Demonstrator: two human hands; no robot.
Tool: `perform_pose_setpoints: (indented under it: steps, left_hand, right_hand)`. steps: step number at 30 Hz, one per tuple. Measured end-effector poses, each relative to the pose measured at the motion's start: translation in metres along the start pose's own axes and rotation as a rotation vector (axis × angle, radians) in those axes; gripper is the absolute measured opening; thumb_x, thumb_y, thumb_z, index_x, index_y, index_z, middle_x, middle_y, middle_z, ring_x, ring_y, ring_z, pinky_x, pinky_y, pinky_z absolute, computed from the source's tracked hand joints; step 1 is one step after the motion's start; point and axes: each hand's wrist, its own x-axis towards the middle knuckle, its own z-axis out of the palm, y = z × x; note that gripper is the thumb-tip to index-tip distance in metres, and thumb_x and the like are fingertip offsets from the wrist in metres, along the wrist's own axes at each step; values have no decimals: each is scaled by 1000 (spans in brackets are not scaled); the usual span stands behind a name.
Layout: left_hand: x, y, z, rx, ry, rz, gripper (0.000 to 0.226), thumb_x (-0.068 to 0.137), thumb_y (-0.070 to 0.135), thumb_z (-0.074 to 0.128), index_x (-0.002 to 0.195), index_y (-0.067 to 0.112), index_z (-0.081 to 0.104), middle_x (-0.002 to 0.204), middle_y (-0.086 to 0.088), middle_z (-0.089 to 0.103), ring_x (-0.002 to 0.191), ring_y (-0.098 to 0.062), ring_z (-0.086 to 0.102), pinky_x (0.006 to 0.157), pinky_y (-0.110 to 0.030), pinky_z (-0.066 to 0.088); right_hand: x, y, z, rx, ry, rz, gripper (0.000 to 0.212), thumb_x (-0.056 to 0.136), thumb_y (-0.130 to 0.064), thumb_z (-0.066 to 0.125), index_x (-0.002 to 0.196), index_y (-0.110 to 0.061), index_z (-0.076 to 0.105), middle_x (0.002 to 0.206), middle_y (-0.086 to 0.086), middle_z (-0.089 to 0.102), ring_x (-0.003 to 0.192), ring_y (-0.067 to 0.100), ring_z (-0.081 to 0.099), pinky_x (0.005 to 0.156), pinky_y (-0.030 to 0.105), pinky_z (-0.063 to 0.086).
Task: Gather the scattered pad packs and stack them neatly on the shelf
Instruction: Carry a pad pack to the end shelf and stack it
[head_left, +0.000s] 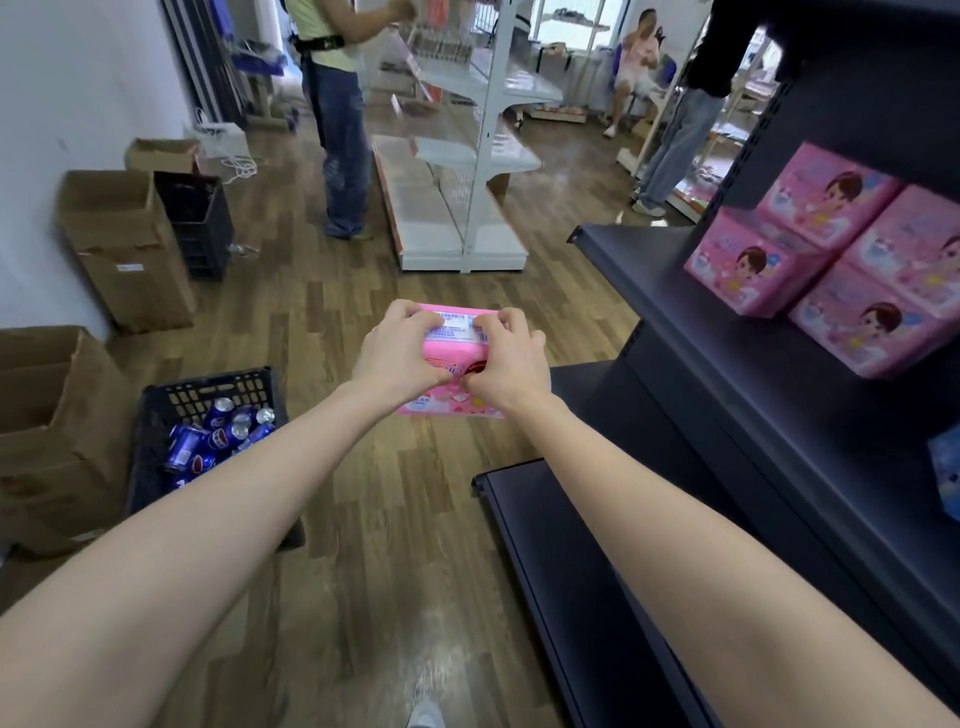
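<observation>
I hold one pink pad pack (453, 347) out in front of me over the wooden floor. My left hand (397, 349) grips its left side and my right hand (511, 358) grips its right side, fingers curled over the top edge. On the dark shelf (691, 312) to my right, several pink pad packs (831, 254) with a cartoon face stand stacked two high. The pack in my hands is left of the shelf and a little lower than the stack.
A black crate of blue cans (208, 441) sits on the floor at left beside cardboard boxes (124, 249). A lower dark shelf board (566, 561) juts out at right. A white shelf unit (467, 156) and three people stand farther back.
</observation>
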Motion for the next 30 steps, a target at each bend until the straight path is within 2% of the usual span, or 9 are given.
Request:
perform_pose_setpoints:
  steps: [6,10,18,23,30]
  left_hand:
    - [59,24,7,15,58,74,66,73,27,76,132,15,49,135,-3,40,119,-24,48,95,-32,38]
    - [91,45,10,0,83,132,65,73,26,75,132,14,50,137,-4,39,121,-24,46,97,-32,37]
    - [135,94,17,-111,141,262,59,72,18,74,128,13,53,135,-4,41,121,-20,45,93,-27,35]
    - [157,122,28,-171,103,345,57,69,15,74,124,11,56,131,-6,42,118,-23,48,96,-33,39]
    - [183,153,53,-202,-3,482,56,69,14,74,123,11,57,129,-7,43,116,-25,49,97,-33,39]
  right_hand:
    - [48,21,-25,-1,95,16,60,78,-18,62,133,-19,42,138,3,31,112,33,34,87,40,44]
    - [67,37,-45,-4,157,30,60,78,-19,62,134,-19,41,137,3,31,112,31,33,79,34,41]
    - [87,66,-91,-47,301,86,57,77,-21,64,130,-18,43,137,2,32,109,30,33,68,34,41]
    - [91,87,-109,-110,378,154,54,78,-22,64,128,-17,44,136,3,33,110,32,33,67,35,42]
    - [90,117,-123,-173,408,310,54,80,-23,63,131,-18,43,139,4,31,116,33,32,71,34,41]
